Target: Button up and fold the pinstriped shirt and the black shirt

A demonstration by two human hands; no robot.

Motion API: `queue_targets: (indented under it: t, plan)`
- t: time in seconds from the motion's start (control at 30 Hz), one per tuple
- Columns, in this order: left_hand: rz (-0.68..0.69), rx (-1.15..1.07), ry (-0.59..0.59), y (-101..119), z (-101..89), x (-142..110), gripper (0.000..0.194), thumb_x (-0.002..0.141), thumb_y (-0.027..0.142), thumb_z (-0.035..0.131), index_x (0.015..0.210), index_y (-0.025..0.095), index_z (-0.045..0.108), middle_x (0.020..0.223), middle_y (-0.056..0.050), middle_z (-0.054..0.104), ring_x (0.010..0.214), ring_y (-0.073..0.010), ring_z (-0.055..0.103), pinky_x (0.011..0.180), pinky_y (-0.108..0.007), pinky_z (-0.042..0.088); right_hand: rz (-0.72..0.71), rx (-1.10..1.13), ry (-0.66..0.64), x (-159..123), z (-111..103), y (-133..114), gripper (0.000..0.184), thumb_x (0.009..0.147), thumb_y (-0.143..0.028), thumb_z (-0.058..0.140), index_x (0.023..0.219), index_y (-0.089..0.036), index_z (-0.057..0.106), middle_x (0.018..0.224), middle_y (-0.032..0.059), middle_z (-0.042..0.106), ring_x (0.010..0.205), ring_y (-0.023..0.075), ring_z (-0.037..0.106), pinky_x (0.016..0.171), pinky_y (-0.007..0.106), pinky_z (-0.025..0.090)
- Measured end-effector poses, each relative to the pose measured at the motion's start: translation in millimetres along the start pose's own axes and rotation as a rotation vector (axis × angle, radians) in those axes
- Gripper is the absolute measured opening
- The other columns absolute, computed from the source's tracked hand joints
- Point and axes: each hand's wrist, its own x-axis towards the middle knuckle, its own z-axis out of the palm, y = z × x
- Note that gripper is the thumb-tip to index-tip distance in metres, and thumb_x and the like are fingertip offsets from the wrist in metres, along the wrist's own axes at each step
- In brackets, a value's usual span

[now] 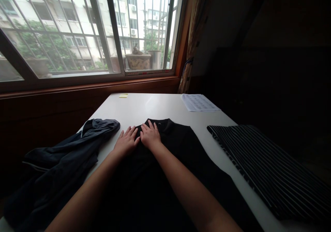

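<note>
A black shirt (181,149) lies spread on the white table (155,104), its collar toward the window. My left hand (126,141) rests on the shirt's left shoulder edge, fingers spread. Just beside it, my right hand (150,134) lies flat near the left side of the collar, its fingers also apart. Neither hand grips the cloth. The lower part of the shirt is dark and partly covered by my forearms.
A crumpled dark blue garment (77,149) hangs over the table's left edge. Striped black cloth (258,156) lies at the right edge. Printed paper sheets (199,102) and a yellow sticky note (123,95) lie at the far end, below a barred window (113,28) and a curtain (190,52).
</note>
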Motion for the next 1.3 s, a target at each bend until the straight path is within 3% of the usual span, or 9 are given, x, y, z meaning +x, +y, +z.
queue_targets:
  t: [0.6, 0.9, 1.3]
  plan:
    - [0.004, -0.012, -0.013, -2, -2.1, 0, 0.059, 0.102, 0.050, 0.033, 0.156, 0.025, 0.031, 0.165, -0.005, 0.023, 0.152, -0.0322, 0.018, 0.120, -0.057, 0.020, 0.005, 0.012, -0.006, 0, 1, 1, 0.044, 0.098, -0.032, 0.046, 0.139, -0.019, 0.058, 0.150, 0.0070, 0.052, 0.149, 0.0307, 0.026, 0.122, 0.054, 0.016]
    - [0.020, -0.039, -0.002, -2, -3.3, -2, 0.056, 0.102, 0.046, 0.035, 0.156, 0.028, 0.032, 0.164, -0.003, 0.028, 0.152, -0.0333, 0.020, 0.119, -0.059, 0.019, -0.068, 0.037, 0.006, 2, -7, 0, 0.037, 0.098, -0.027, 0.045, 0.126, -0.021, 0.068, 0.137, 0.0049, 0.065, 0.147, 0.0230, 0.033, 0.123, 0.046, 0.019]
    - [0.019, -0.055, -0.035, -3, -4.8, -1, 0.058, 0.102, 0.049, 0.033, 0.156, 0.028, 0.030, 0.164, -0.004, 0.024, 0.152, -0.0340, 0.018, 0.119, -0.060, 0.018, -0.057, 0.055, 0.031, 4, -8, 2, 0.033, 0.096, -0.024, 0.048, 0.119, -0.020, 0.072, 0.130, 0.0063, 0.069, 0.143, 0.0238, 0.040, 0.121, 0.047, 0.024]
